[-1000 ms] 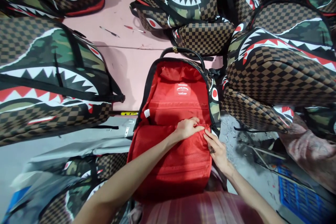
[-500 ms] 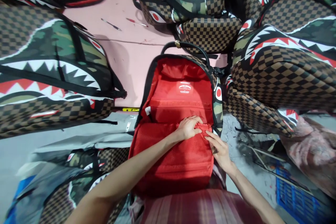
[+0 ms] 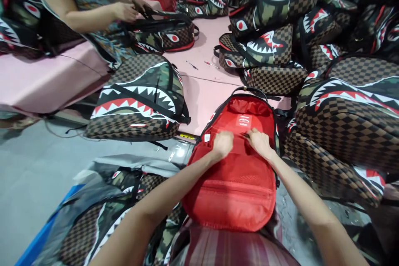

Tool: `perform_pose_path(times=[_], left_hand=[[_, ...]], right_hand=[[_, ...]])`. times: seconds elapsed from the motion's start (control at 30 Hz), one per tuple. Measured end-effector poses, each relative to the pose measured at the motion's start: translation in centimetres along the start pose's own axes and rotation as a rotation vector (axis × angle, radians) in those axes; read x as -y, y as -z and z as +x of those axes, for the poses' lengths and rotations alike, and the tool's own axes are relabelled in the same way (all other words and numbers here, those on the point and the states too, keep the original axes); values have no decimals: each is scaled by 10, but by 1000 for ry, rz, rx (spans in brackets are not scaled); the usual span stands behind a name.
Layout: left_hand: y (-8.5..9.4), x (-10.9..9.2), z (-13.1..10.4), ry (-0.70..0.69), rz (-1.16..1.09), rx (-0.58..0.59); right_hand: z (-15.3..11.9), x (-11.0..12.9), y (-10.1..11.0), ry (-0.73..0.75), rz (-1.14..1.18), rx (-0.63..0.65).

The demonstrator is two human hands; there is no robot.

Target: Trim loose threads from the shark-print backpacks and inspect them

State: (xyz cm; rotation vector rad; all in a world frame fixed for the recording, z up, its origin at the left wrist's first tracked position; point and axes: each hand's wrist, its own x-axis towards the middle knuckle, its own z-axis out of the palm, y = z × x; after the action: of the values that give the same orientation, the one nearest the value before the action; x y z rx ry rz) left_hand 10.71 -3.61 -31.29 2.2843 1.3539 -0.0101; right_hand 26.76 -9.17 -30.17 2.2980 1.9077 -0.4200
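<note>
Head view: both hands have left the flap's right side for mid-opening of the bag at the bench's near edge, left hand curled, blurred, grip unclear, right hand pinching a dark bit, so work apparently shifts inside.

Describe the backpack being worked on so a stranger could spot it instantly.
Start at the pink table; at its near edge, one backpack lies beneath the left hand and right hand. Unlike the shark-mouth backpacks to either side, it gapes wide open, baring bright red lining.
</note>
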Motion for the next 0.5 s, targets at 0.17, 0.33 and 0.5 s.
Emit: perform_pose_path(times=[0.17,0.33,0.5], left_hand=[[26,54,23,191,-22,-268],[19,60,26,158,-20,-201],[17,60,24,164,76,-13]], right_hand=[[-50,-19,-4,-28,-87,44],[-65,-22,-7,-83,-118,40],[-60,-21,-6,-89,-122,64]])
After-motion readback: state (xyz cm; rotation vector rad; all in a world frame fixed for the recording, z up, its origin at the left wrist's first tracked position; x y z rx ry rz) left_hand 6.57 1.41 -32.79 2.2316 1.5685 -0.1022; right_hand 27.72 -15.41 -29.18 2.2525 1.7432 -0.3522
